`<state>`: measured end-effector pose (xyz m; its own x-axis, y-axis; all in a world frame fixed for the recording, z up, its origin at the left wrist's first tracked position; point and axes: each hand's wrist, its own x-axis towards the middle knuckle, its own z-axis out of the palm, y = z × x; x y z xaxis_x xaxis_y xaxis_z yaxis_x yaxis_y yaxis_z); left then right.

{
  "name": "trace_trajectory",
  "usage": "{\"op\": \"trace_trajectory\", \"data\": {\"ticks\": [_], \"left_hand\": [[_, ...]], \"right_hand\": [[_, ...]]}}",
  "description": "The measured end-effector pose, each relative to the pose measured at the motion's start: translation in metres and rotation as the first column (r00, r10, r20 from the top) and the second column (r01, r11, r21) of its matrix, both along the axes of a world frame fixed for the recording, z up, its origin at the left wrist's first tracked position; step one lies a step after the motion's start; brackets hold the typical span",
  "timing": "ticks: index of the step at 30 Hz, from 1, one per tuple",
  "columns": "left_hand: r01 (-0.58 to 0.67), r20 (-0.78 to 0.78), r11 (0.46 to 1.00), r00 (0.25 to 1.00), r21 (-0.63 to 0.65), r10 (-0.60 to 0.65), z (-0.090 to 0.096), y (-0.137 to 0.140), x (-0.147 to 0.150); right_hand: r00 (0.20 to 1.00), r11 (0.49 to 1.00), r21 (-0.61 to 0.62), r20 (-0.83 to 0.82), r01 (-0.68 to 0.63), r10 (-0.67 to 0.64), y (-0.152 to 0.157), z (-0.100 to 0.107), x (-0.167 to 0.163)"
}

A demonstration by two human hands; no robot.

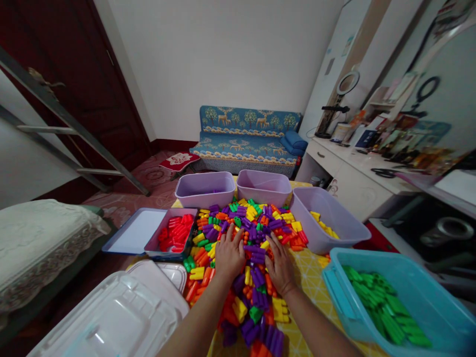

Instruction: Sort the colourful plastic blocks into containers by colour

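Note:
A mixed heap of plastic toy building blocks in purple, yellow, orange, red and green covers the middle of the table. My left hand [229,254] lies over the heap, fingers spread, fingertips against the blocks. To its right, my right hand [279,267] reaches onto the heap with fingers apart, beside a purple block [257,255]. I see nothing held in either hand, though what lies under the palms is hidden. Close to the front are a yellow block [280,310] and more purple blocks [274,340].
Two lilac bins [205,201] stand behind the heap, and a lilac bin [310,233] holds yellow blocks at right. Green blocks fill part of a turquoise tub [340,300]. Red blocks [176,233] sit in a box at left. White lids [122,312] lie front left.

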<state>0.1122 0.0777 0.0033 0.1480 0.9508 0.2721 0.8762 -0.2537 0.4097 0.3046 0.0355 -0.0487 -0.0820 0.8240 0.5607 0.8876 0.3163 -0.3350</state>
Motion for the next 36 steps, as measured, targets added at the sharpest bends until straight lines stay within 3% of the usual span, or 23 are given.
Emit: {"op": "trace_trajectory", "data": {"ticks": [36], "left_hand": [[-0.003,0.008,1.000,1.000,-0.023,0.003,-0.0009,0.0009,0.0005]], "right_hand": [[1.000,0.999,0.025,0.013,0.024,-0.024,-0.0002,-0.0009,0.0001]]}}
